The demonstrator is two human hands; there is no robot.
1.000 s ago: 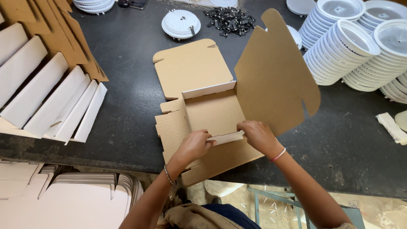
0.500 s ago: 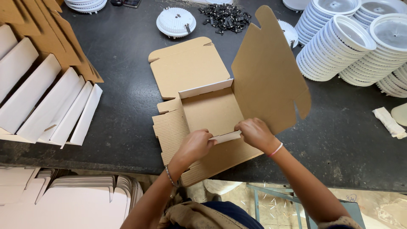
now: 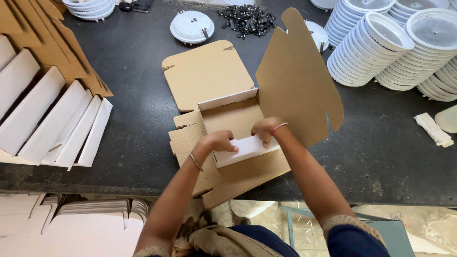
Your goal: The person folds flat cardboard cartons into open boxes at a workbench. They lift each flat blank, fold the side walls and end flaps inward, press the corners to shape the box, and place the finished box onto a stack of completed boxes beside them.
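A flat brown cardboard box blank (image 3: 204, 76) lies on the dark table (image 3: 128, 66), partly folded into a box. Its large right panel (image 3: 295, 81) stands upright and the back wall is raised. My left hand (image 3: 220, 142) and my right hand (image 3: 264, 129) both press on the near wall flap (image 3: 247, 150), whose white side faces up, folded up over the box floor (image 3: 233, 119). Each wrist wears a thin bangle.
Folded white and brown box blanks (image 3: 43, 109) are stacked at the left. Stacks of round white plastic discs (image 3: 376, 43) fill the back right. A single white disc (image 3: 192, 27) and a pile of small black parts (image 3: 247, 19) lie behind the box. More blanks (image 3: 71, 223) sit below the table edge.
Both hands have folded the near flap up, so its white side now shows. The view has shifted slightly; the upright right panel stays raised.
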